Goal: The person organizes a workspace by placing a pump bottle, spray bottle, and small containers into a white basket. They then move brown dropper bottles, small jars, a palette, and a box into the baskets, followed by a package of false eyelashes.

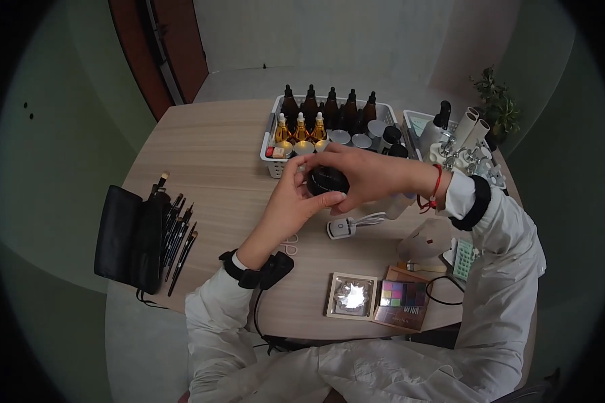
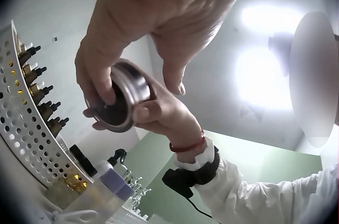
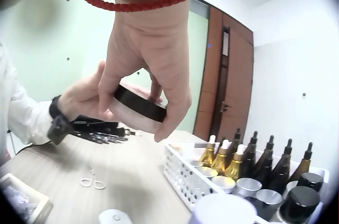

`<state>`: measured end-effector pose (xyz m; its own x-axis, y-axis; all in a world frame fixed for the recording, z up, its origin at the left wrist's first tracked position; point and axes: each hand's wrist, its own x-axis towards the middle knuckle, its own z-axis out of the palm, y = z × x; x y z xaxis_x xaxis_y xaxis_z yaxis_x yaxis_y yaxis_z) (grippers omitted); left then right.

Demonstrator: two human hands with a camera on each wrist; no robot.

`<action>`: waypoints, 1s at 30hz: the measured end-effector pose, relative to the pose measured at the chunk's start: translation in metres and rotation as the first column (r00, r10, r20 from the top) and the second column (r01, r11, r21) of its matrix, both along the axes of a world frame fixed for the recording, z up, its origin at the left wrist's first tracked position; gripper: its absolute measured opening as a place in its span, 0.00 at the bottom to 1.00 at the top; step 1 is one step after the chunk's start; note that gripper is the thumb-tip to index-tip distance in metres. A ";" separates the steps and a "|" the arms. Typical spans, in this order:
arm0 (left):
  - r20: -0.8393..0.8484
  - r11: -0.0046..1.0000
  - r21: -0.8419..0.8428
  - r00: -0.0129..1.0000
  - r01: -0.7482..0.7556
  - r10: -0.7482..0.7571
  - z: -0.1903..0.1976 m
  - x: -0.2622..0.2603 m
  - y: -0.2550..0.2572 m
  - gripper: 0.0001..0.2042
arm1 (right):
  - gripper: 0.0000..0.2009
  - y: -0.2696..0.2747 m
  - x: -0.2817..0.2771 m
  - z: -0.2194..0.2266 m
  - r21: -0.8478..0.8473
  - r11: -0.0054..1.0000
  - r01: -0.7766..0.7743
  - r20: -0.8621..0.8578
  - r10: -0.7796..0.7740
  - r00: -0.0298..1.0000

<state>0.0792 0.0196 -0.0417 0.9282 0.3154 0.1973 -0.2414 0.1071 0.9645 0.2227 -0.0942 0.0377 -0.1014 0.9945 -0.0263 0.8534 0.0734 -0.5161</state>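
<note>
A round jar with a black lid [image 1: 328, 181] is held up between both hands above the table. In the right wrist view the right hand [image 3: 151, 60] grips the black lid [image 3: 140, 103] from above, thumb and fingers round its rim. The left hand [image 1: 288, 201] is at the jar's other side; in the left wrist view its fingers [image 2: 103, 84] lie against the jar's dark face [image 2: 114, 108], its thumb off to one side. The lid and the clear body below it are together.
A white basket [image 1: 275, 166] of dropper bottles and jars stands behind the hands, another basket [image 1: 410, 121] to its right. An eyelash curler, white device [image 1: 341, 228], palettes [image 1: 403, 299] and a powder compact [image 1: 351, 296] lie nearer. Brushes [image 1: 175, 242] and a black case [image 1: 117, 232] lie left.
</note>
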 end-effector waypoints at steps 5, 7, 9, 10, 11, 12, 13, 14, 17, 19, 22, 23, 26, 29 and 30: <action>0.091 0.994 -0.024 0.990 -0.108 0.109 0.003 -0.005 0.000 0.40 | 0.36 0.025 0.055 0.007 0.021 0.940 0.342 0.247 -0.336 0.909; 0.100 0.992 0.007 0.987 -0.128 0.127 0.014 -0.011 0.002 0.37 | 0.36 0.031 0.090 -0.014 0.054 0.923 0.380 0.283 -0.379 0.881; 0.111 0.993 0.010 0.987 -0.118 0.116 0.021 -0.017 0.003 0.35 | 0.37 0.032 0.107 -0.026 -0.002 0.902 0.432 0.371 -0.400 0.838; 0.116 0.994 0.014 0.988 -0.108 0.106 0.025 -0.020 0.002 0.33 | 0.37 0.034 0.109 -0.028 -0.070 0.880 0.469 0.438 -0.396 0.807; 0.120 0.994 0.014 0.987 -0.107 0.104 0.027 -0.022 0.002 0.33 | 0.37 0.035 0.111 -0.031 -0.068 0.880 0.471 0.441 -0.397 0.805; 0.127 0.993 0.011 0.985 -0.115 0.113 0.029 -0.024 0.002 0.31 | 0.38 0.036 0.112 -0.034 -0.142 0.849 0.510 0.445 -0.405 0.799; 0.132 0.992 0.008 0.984 -0.123 0.120 0.032 -0.026 0.002 0.30 | 0.40 0.036 0.111 -0.035 -0.216 0.810 0.545 0.448 -0.414 0.793; 0.131 0.993 0.007 0.984 -0.119 0.117 0.035 -0.028 0.003 0.30 | 0.39 0.035 0.108 -0.038 -0.208 0.789 0.578 0.504 -0.420 0.755; 0.151 0.990 0.005 0.979 -0.140 0.138 0.042 -0.034 0.008 0.29 | 0.40 0.035 0.108 -0.046 -0.252 0.769 0.588 0.545 -0.390 0.743; 0.180 0.981 -0.001 0.965 -0.194 0.191 0.047 -0.038 0.013 0.28 | 0.39 0.036 0.108 -0.052 -0.260 0.758 0.598 0.563 -0.384 0.732; 0.199 0.971 0.025 0.953 -0.238 0.228 0.053 -0.044 0.017 0.26 | 0.37 0.036 0.110 -0.057 -0.280 0.743 0.608 0.570 -0.381 0.728; 0.195 0.971 0.024 0.954 -0.236 0.227 0.055 -0.046 0.017 0.26 | 0.36 0.036 0.111 -0.058 -0.289 0.737 0.611 0.562 -0.386 0.732; 0.213 0.966 0.037 0.947 -0.255 0.241 0.057 -0.049 0.016 0.26 | 0.36 0.035 0.115 -0.056 -0.322 0.736 0.595 0.565 -0.355 0.745; 0.213 0.967 0.051 0.949 -0.250 0.234 0.058 -0.050 0.016 0.26 | 0.38 0.038 0.119 -0.059 -0.336 0.736 0.588 0.607 -0.308 0.732; 0.219 0.967 0.053 0.948 -0.250 0.233 0.057 -0.050 0.016 0.26 | 0.38 0.038 0.120 -0.060 -0.335 0.735 0.590 0.607 -0.310 0.732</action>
<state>0.0289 0.0352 0.0157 0.7616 0.5002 0.4121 -0.4475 -0.0540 0.8927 0.3429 -0.0563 -0.0227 0.5212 0.7463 -0.4139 0.8442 -0.5221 0.1217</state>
